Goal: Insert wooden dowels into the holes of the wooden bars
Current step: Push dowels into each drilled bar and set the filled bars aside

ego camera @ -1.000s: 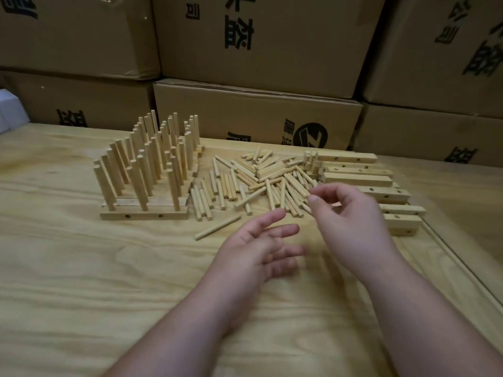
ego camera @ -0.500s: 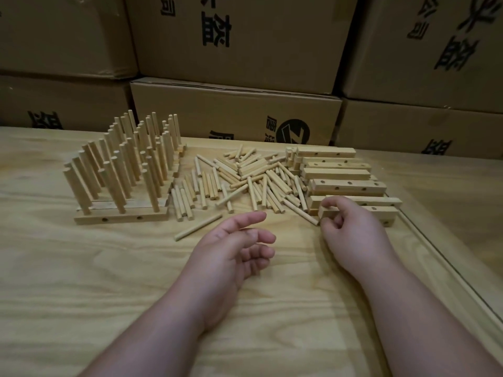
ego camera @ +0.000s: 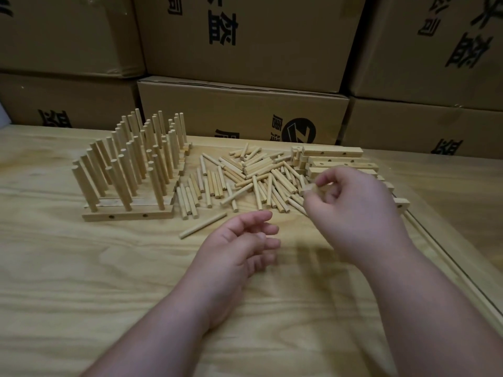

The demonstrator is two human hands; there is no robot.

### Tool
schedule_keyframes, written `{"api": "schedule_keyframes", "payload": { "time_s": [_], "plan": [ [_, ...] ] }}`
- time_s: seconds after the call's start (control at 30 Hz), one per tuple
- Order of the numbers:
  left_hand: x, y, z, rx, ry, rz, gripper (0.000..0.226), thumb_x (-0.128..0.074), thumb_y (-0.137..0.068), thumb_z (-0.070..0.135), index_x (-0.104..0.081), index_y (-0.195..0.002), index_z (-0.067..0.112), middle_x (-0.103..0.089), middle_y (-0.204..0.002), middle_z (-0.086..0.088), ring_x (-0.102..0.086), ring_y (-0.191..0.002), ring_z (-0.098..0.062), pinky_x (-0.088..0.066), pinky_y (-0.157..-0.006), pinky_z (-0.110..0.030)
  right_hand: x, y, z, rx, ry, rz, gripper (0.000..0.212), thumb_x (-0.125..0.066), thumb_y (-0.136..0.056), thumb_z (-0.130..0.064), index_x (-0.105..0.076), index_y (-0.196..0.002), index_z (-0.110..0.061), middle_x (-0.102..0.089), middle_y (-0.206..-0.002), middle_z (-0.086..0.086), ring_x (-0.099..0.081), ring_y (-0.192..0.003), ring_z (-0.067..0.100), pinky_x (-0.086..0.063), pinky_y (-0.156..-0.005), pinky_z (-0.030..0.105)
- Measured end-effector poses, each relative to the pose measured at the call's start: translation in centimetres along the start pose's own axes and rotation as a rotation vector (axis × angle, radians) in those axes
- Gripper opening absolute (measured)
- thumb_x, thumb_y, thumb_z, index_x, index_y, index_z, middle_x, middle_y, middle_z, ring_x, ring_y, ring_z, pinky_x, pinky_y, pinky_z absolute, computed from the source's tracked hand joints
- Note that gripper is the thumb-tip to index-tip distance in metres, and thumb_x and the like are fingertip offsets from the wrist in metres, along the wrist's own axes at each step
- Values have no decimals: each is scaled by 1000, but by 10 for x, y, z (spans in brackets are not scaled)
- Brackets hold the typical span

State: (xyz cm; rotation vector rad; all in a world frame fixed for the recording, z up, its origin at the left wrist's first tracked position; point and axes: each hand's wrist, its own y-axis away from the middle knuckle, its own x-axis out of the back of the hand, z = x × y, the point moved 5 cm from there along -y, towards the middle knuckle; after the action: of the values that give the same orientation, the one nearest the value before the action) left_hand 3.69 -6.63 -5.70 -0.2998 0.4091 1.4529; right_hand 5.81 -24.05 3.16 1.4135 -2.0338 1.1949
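**Fresh bar lifted for pegging**

Left of the loose pale wooden dowels point(ego camera: 245, 180) stand finished pegged bars point(ego camera: 128, 213). Before the pile, the left hand point(ego camera: 239, 254) lies relaxed, empty. Right of it, the right hand point(ego camera: 351, 210) pinches a light, stiff square-section wooden bar point(ego camera: 310, 189) by its end; mid-length looks steadier.

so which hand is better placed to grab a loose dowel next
Left. The left hand lies open and empty beside the single dowel, near the loose dowels, while the right hand already pinches a wooden bar.
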Motion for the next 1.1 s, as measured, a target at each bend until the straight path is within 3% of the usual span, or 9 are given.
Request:
{"api": "schedule_keyframes", "payload": {
  "time_s": [0.17,0.3,0.37,0.43,0.53,0.7,0.8,0.93,1.1],
  "plan": [
    [-4,2,-2,-160,-196,-50,28,-66,-89,24,-73,-116,30,-74,-119,0,-70,-109,-24,-58,-89,-42,-19,13,-31,1,-638,-259,9,-76,-84,-29,-69,-88,-27,-64,-64,-11,-59,-55,-2,-50,-51,15],
    [-5,3,-2,-134,-271,-89,25,-69,-88,42,-75,-108,29,-77,-100,-4,-71,-86,-21,-60,-78,-35,-39,11,-26,14,-834,-207,15,-68,-90,-40,-72,-89,-26,-67,-72,-8,-60,-60,1,-48,-52,17],
    [0,0,0,-56,-115,8,29,-68,-84,44,-78,-103,25,-75,-88,-6,-68,-73,-16,-57,-63,-31,-48,5,-10,33,-712,-89,11,-64,-94,-33,-71,-87,-26,-67,-76,-12,-59,-65,0,-48,-57,17],
    [7,-4,0,8,101,133,30,-61,-89,39,-76,-104,17,-71,-80,-5,-65,-63,-12,-53,-52,-28,-62,3,2,97,-344,-65,8,-62,-94,-28,-70,-96,-30,-63,-91,-17,-59,-82,0,-50,-73,19],
    [12,-6,2,66,312,228,28,-53,-101,32,-71,-109,12,-68,-76,-5,-65,-61,-13,-54,-49,-27,-87,5,12,131,-72,-235,29,-58,-94,-33,-67,-121,-27,-53,-120,-16,-51,-113,5,-46,-97,28],
    [10,-4,5,86,342,223,26,-52,-102,29,-71,-104,11,-67,-73,-6,-66,-58,-13,-55,-50,-26,-99,9,10,169,174,-338,57,-49,-93,-44,-48,-146,-22,-37,-155,-8,-32,-144,16,-30,-117,40],
    [10,-4,5,88,345,213,27,-52,-103,28,-71,-105,9,-66,-73,-7,-65,-58,-14,-55,-50,-26,-103,12,11,150,279,-383,57,-46,-95,-48,-49,-144,-20,-33,-160,-5,-29,-147,17,-27,-116,41],
    [10,-4,4,104,349,214,27,-52,-102,29,-71,-107,10,-65,-74,-7,-63,-59,-15,-54,-50,-26,-96,14,8,135,251,-298,45,-52,-91,-46,-61,-126,-20,-48,-137,-6,-44,-129,19,-38,-105,40],
    [9,-5,4,111,347,207,28,-52,-103,29,-70,-111,9,-65,-75,-7,-63,-59,-15,-55,-50,-26,-102,13,10,137,261,-366,61,-46,-95,-48,-41,-150,-21,-25,-164,-5,-20,-151,16,-23,-119,44]
  ]
}}
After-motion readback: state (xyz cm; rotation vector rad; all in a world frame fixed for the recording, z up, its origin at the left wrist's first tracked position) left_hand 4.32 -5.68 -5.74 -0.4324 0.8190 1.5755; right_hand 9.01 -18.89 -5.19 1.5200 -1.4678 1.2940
